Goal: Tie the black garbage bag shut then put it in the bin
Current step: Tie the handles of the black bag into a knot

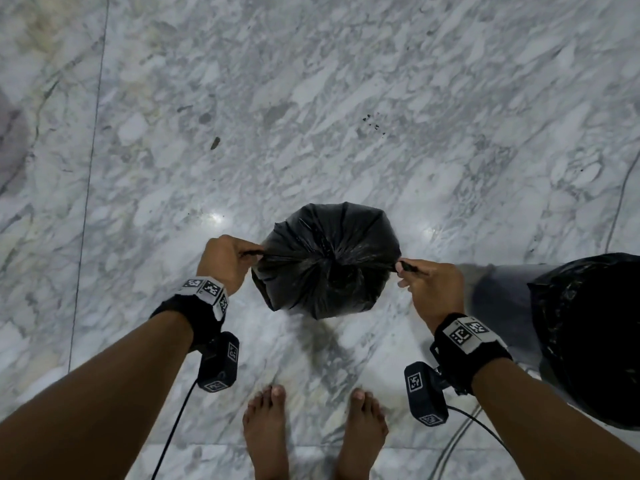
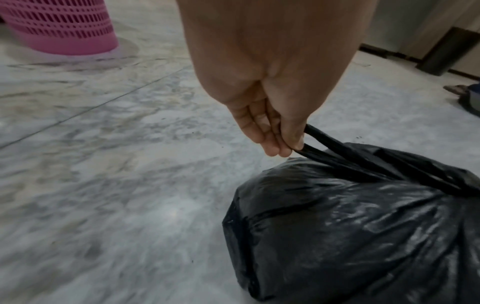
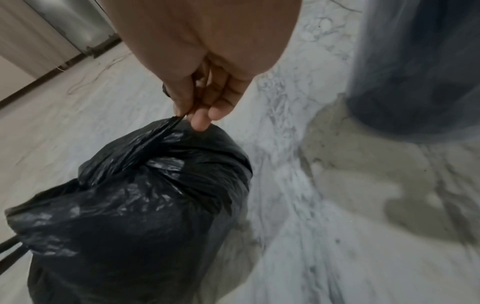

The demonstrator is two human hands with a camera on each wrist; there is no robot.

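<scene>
**Pulling the bag's two ends apart over the marble floor**

Pinching one twisted strip of plastic each, the left hand [image 1: 227, 261] and the right hand [image 1: 433, 289] stretch the two ends of the full black plastic garbage bag [image 1: 329, 261] outward to opposite sides. In the left wrist view the thumb and fingers [image 2: 270, 142] are closed on a doubled black strand; in the right wrist view the right hand's thumb and fingertips [image 3: 200, 121] are clamped on a thin gathered strip. Between the hands the plastic is drawn taut in a straight line, left to right across the person's front, with the gathered mouth puckered at the bag's top centre, facing up.

The bag is rounded and bulging, its folds radiating from that centre. It is just ahead of the person's bare feet [image 1: 266, 431]; whether it rests on the floor or hangs slightly above it cannot be told.

The grey-white veined marble floor [image 1: 311, 116] is glossy, with a few dark crumbs and a thin seam line. Near the right hand stands a grey bin lined with black plastic [image 1: 588, 334]. A pink perforated plastic basket [image 2: 59, 26] stands on the floor farther away, and pale wall panels with a dark skirting edge the room.
</scene>
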